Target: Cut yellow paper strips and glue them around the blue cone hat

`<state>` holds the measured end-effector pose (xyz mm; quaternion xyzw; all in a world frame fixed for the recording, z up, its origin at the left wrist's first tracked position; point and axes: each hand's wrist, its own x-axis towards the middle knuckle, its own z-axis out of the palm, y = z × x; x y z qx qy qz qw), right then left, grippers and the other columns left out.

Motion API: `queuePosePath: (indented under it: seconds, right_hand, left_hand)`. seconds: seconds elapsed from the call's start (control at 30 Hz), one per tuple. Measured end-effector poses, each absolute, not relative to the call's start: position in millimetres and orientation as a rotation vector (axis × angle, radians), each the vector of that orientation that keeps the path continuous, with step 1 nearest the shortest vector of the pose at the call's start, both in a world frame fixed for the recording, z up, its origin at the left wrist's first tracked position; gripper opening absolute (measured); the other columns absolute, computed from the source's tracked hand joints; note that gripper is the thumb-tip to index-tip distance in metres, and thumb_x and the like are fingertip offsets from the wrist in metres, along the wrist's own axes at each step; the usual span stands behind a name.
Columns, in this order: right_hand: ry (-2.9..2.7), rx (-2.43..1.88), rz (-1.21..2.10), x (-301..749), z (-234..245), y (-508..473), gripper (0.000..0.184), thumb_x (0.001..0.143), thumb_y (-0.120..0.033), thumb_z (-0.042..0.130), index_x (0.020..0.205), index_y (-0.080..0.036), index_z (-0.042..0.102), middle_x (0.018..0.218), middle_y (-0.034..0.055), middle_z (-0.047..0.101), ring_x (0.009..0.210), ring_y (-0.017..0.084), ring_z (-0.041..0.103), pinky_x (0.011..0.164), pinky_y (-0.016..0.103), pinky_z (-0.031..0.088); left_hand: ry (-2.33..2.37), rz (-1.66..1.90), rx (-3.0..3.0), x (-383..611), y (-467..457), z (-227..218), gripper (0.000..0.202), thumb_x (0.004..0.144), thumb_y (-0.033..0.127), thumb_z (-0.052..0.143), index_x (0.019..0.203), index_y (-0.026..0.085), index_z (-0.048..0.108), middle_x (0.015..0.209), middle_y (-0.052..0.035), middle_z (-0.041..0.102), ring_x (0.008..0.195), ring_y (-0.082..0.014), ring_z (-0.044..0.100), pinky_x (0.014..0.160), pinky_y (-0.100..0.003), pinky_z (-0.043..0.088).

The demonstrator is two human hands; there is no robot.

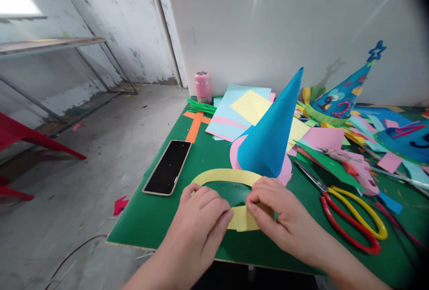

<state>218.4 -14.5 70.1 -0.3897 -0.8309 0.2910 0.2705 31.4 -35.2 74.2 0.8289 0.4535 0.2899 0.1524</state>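
A yellow paper strip is bent into a loop above the green tabletop, its near side overlapping at the front. My left hand grips the loop's left part, thumb and fingers pinched together. On the right, my right hand pinches the strip near a fold; its fingertips partly cover the paper. Just behind the loop stands a blue paper cone on a pink paper ring, leaning to the right. Red-and-yellow-handled scissors lie to the right of my right hand.
A phone lies at the left edge of the green table. Behind are a pink bottle, green pipe cleaners and coloured paper sheets. A pink glue gun and decorated cone hat are at right.
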Motion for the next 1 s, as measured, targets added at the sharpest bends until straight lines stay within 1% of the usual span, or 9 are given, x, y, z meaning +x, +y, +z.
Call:
queuePosePath:
  seconds: [0.2, 0.53, 0.6, 0.67, 0.73, 0.83, 0.87, 0.93, 1.0]
  right_hand:
    - [-2.235, -1.060, 0.801, 220, 72, -12, 0.013, 0.085, -0.018, 0.044, 0.073, -0.020, 0.046, 0.069, -0.0017, 0.050, 0.072, 0.013, 0.044, 0.065, 0.029, 0.033]
    - [-2.210, -1.013, 0.794, 220, 73, -9, 0.015, 0.087, -0.020, 0.041, 0.073, -0.020, 0.045, 0.068, -0.0030, 0.048, 0.072, 0.013, 0.043, 0.066, 0.030, 0.031]
    - [-2.193, -1.002, 0.785, 218, 73, -7, 0.015, 0.087, -0.020, 0.041, 0.073, -0.020, 0.045, 0.068, -0.0031, 0.048, 0.071, 0.012, 0.043, 0.066, 0.030, 0.031]
    - [-2.165, -0.997, 0.764, 217, 74, -4, 0.015, 0.087, -0.020, 0.041, 0.073, -0.020, 0.045, 0.068, -0.0031, 0.048, 0.069, 0.012, 0.043, 0.065, 0.030, 0.031]
    - [-2.129, -0.999, 0.754, 215, 74, -2, 0.015, 0.087, -0.020, 0.041, 0.073, -0.020, 0.047, 0.067, -0.0028, 0.048, 0.067, 0.012, 0.043, 0.064, 0.030, 0.032]
    - [-2.064, -0.995, 0.746, 213, 75, 0, 0.014, 0.087, -0.020, 0.041, 0.075, -0.020, 0.050, 0.069, -0.0021, 0.050, 0.068, 0.012, 0.045, 0.064, 0.029, 0.034]
    - [-2.047, -0.989, 0.734, 212, 75, 1, 0.014, 0.087, -0.020, 0.042, 0.076, -0.020, 0.050, 0.069, -0.0019, 0.050, 0.068, 0.012, 0.045, 0.064, 0.029, 0.034]
    - [-2.025, -0.962, 0.674, 212, 73, 0, 0.013, 0.086, -0.019, 0.042, 0.078, -0.020, 0.052, 0.069, -0.0015, 0.052, 0.069, 0.013, 0.046, 0.064, 0.030, 0.035]
    - [-2.031, -0.923, 0.563, 211, 71, -1, 0.010, 0.084, -0.016, 0.044, 0.079, -0.020, 0.052, 0.071, -0.0008, 0.054, 0.073, 0.014, 0.048, 0.067, 0.031, 0.035]
  left_hand:
    - [1.296, 0.644, 2.099, 26, -29, 82, 0.020, 0.086, 0.022, 0.040, 0.068, 0.019, 0.049, 0.064, 0.0030, 0.051, 0.065, -0.0116, 0.048, 0.062, -0.023, 0.038]
    - [1.267, 0.548, 1.953, 24, -20, 89, 0.024, 0.086, 0.028, 0.039, 0.067, 0.019, 0.049, 0.065, 0.0015, 0.049, 0.063, -0.0128, 0.046, 0.057, -0.024, 0.036]
    - [1.280, 0.642, 2.019, 23, -19, 86, 0.021, 0.086, 0.027, 0.041, 0.071, 0.019, 0.052, 0.070, -0.0001, 0.052, 0.070, -0.0148, 0.049, 0.063, -0.026, 0.039]
    - [1.407, 0.873, 2.121, 22, -21, 82, 0.010, 0.083, 0.026, 0.047, 0.083, 0.020, 0.056, 0.085, -0.0038, 0.055, 0.086, -0.0191, 0.050, 0.075, -0.030, 0.039]
    - [1.604, 1.230, 2.135, 23, -29, 77, 0.018, 0.077, 0.022, 0.055, 0.095, 0.021, 0.054, 0.100, -0.0064, 0.053, 0.098, -0.0221, 0.046, 0.082, -0.033, 0.036]
    - [1.614, 1.557, 1.855, 28, -44, 68, 0.011, 0.074, 0.017, 0.058, 0.083, 0.021, 0.054, 0.084, -0.0021, 0.053, 0.080, -0.0171, 0.050, 0.070, -0.026, 0.039]
    - [1.552, 1.506, 1.709, 31, -49, 65, 0.005, 0.074, 0.018, 0.058, 0.074, 0.020, 0.054, 0.075, -0.0003, 0.052, 0.071, -0.0146, 0.049, 0.064, -0.024, 0.039]
    - [1.438, 1.345, 1.329, 37, -55, 61, 0.011, 0.074, 0.025, 0.061, 0.067, 0.018, 0.055, 0.064, 0.0007, 0.050, 0.060, -0.0120, 0.046, 0.055, -0.022, 0.037]
    - [1.275, 1.296, 0.948, 44, -56, 58, 0.016, 0.072, 0.033, 0.063, 0.076, 0.017, 0.060, 0.068, -0.0007, 0.053, 0.063, -0.0120, 0.047, 0.056, -0.021, 0.039]
